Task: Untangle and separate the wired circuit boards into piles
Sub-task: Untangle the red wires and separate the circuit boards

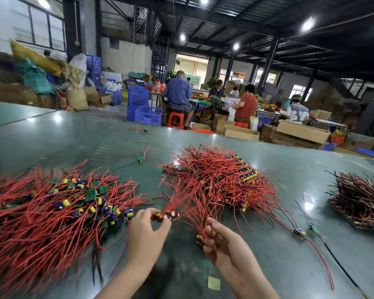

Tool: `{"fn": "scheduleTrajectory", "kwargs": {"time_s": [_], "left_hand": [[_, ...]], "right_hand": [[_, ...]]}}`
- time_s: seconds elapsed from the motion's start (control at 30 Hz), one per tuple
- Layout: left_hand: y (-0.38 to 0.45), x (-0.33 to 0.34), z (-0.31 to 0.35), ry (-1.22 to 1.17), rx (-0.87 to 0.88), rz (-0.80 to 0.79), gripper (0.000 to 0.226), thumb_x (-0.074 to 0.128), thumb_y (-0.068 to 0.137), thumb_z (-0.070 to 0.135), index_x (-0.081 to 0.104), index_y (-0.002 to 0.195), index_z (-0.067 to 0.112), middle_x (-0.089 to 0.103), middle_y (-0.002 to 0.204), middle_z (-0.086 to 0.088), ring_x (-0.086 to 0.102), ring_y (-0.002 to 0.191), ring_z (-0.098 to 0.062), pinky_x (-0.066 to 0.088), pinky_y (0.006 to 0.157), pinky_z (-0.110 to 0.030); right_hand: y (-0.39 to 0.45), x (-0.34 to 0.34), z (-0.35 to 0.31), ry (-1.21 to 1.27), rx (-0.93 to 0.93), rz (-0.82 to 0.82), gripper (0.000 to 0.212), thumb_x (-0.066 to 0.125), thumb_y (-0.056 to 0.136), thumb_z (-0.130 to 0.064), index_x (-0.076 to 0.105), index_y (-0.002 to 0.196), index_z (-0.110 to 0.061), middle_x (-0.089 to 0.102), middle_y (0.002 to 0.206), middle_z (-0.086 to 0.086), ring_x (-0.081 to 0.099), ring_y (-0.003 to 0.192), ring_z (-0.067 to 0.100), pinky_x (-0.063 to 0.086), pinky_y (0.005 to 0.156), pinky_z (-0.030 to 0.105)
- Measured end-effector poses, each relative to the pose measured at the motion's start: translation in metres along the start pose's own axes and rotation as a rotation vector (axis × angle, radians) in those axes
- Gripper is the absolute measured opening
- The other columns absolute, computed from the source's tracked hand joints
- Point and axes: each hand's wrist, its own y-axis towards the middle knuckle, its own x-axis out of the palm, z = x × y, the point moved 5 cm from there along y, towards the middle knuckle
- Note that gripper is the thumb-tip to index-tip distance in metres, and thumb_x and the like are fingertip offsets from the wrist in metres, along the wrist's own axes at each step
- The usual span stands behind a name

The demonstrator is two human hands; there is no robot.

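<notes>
A worker's two bare hands sort wired circuit boards at a wide, glossy green table [268,266] in a factory hall. The tabletop runs far ahead to its back edge, where cardboard boxes [302,132] and blue crates [148,115] stand on the floor beyond, and seated workers [178,93] face other benches. Bare surface lies between the hands and the near edge, and a broad clear strip stretches across the far half of the table.

The left hand [147,231] reaches forward, its fingers curled and pinching a small bunch of boards [166,215] whose red wires fan up and away. The right hand [221,240], palm turned inward, holds another small bunch [201,238] between thumb and curled fingers, with red leads rising from it toward the centre heap. The two hands sit close together, just apart.

A loose, tangled pile [52,208] of green boards, yellow components and red wires sprawls at the left, reaching almost to the left hand. A neater stacked pile [220,178] lies straight ahead, just beyond the hands. A third, darker pile [361,201] rests well apart at the right edge of view. Single stray boards [299,232] with long red and black leads lie to the right of the right hand, and another lone board [141,159] sits between the left and centre piles.
</notes>
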Motion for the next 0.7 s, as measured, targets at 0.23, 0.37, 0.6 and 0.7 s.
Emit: {"fn": "scheduleTrajectory", "kwargs": {"time_s": [0.23, 0.37, 0.6, 0.7], "left_hand": [[-0.010, -0.002, 0.032, -0.557, 0.120, -0.304, 0.031, 0.065, 0.079, 0.015, 0.062, 0.108, 0.025, 0.066, 0.102, -0.006, 0.062, 0.087, -0.006, 0.045, 0.080, -0.012], [-0.022, 0.009, 0.045, -0.707, 0.130, -0.520, 0.035, 0.062, 0.080, 0.010, 0.059, 0.115, 0.015, 0.068, 0.099, -0.013, 0.064, 0.089, -0.013, 0.050, 0.085, -0.023], [-0.025, 0.010, 0.047, -0.727, 0.087, -0.508, 0.037, 0.062, 0.081, 0.020, 0.058, 0.118, 0.016, 0.069, 0.098, -0.016, 0.063, 0.087, -0.017, 0.049, 0.090, -0.046], [-0.024, 0.008, 0.048, -0.716, 0.108, -0.494, 0.037, 0.062, 0.082, 0.018, 0.059, 0.118, 0.016, 0.070, 0.096, -0.014, 0.063, 0.084, -0.016, 0.050, 0.086, -0.042]], "right_hand": [[-0.003, 0.009, -0.003, -0.148, -0.170, -0.061, 0.023, 0.049, 0.093, -0.013, 0.068, 0.097, -0.002, 0.073, 0.086, 0.013, 0.064, 0.061, 0.014, 0.052, 0.063, 0.022], [-0.011, 0.019, -0.014, -0.066, -0.283, -0.106, 0.031, 0.059, 0.073, -0.021, 0.068, 0.092, 0.002, 0.071, 0.086, 0.024, 0.070, 0.071, 0.029, 0.059, 0.063, 0.031], [-0.019, 0.017, -0.019, -0.188, -0.342, -0.105, 0.018, 0.057, 0.079, -0.009, 0.070, 0.090, -0.003, 0.072, 0.080, 0.019, 0.068, 0.063, 0.022, 0.055, 0.054, 0.026], [-0.018, 0.016, -0.019, -0.209, -0.337, -0.139, 0.021, 0.055, 0.079, 0.004, 0.070, 0.092, -0.005, 0.072, 0.088, 0.020, 0.067, 0.072, 0.026, 0.055, 0.065, 0.031]]}}
